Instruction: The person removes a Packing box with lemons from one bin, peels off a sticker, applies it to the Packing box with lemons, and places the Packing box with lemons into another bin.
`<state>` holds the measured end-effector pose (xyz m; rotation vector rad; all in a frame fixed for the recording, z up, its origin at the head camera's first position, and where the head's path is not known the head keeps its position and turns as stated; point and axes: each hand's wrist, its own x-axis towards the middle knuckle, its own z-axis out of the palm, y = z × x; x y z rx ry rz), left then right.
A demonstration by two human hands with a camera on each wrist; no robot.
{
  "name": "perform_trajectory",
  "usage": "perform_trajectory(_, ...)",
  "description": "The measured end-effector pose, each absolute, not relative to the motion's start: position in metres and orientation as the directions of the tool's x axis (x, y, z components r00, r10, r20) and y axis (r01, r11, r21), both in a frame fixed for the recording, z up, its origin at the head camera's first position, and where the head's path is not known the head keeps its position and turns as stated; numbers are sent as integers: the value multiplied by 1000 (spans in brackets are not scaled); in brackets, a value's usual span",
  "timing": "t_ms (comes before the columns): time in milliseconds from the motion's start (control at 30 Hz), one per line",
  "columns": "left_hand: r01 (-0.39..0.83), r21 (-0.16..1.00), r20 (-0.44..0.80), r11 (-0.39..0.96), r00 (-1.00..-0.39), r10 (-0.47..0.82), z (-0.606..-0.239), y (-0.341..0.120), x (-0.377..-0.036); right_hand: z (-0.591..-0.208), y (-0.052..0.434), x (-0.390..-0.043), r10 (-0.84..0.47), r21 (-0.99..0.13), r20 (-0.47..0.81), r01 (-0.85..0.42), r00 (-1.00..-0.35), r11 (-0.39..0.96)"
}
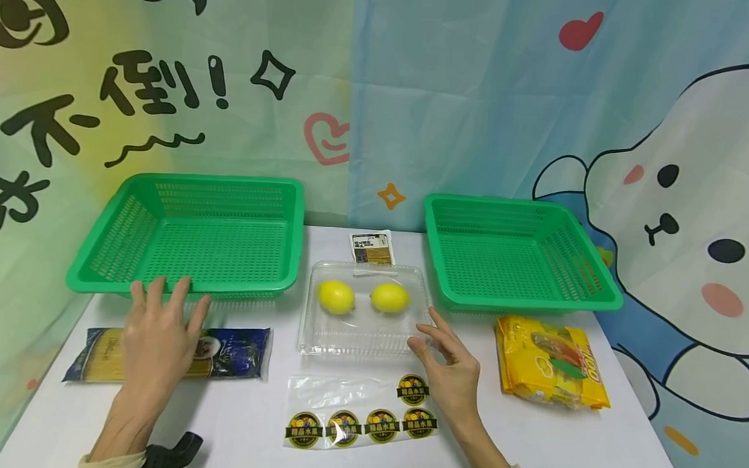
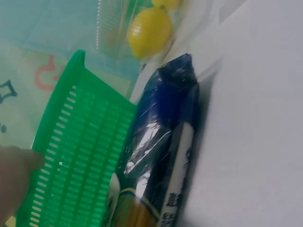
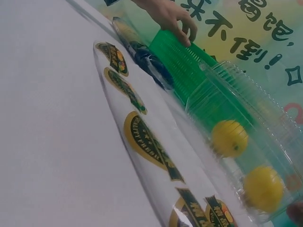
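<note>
My left hand [image 1: 159, 326] lies with fingers spread over a blue spaghetti packet [image 1: 237, 353], its fingertips at the front rim of the left green basket [image 1: 224, 287]. My right hand [image 1: 442, 355] hovers with relaxed fingers by the front right corner of a clear plastic box [image 1: 361, 333]; I cannot tell if it touches. Two lemons, one [image 1: 336, 296] left and one [image 1: 390, 297] right, lie in the box. In the left wrist view the packet [image 2: 161, 142] lies beside the basket [image 2: 80, 156]. The right wrist view shows the box [image 3: 246, 113] and the left hand [image 3: 168, 14].
A sticker sheet [image 1: 343, 412] with several round labels lies in front of the box. A second green basket [image 1: 514, 301] stands at the back right, a yellow snack bag [image 1: 549, 364] before it. A small packet [image 1: 370, 247] lies behind the box. A cartoon curtain [image 1: 478, 93] backs the white table [image 1: 590, 448].
</note>
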<state>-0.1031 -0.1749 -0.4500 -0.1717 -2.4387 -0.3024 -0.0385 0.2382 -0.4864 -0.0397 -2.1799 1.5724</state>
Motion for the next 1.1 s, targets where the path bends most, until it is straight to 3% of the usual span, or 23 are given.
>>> perform_trajectory(333,129,411,501,902,-859,-105,-456,-169,-94,-491,240,-35,260,-899,337,-226,-905,376)
perform_trajectory(600,148,524,481,838,-864,-148,-457,-165,-91,-490,243,-29,215,-852,392,-266,-894,451)
perform_trajectory(700,215,499,550,839,-827,-115,-459,-161,-89,-489,246,-26,205,-821,438,-296,-875,489)
perform_trajectory(867,320,364,655,875,-756,4,-461,-146,-78,-489,251,-20,143,-704,566,-387,-812,596)
perform_trajectory(1000,331,314,610,890,-788,78,-462,-128,-61,-488,255,-14,88,-601,642,-428,-761,675)
perform_trajectory(1100,358,309,595,881,-796,114,-465,-113,-49,-488,258,-8,82,-583,644,-418,-761,697)
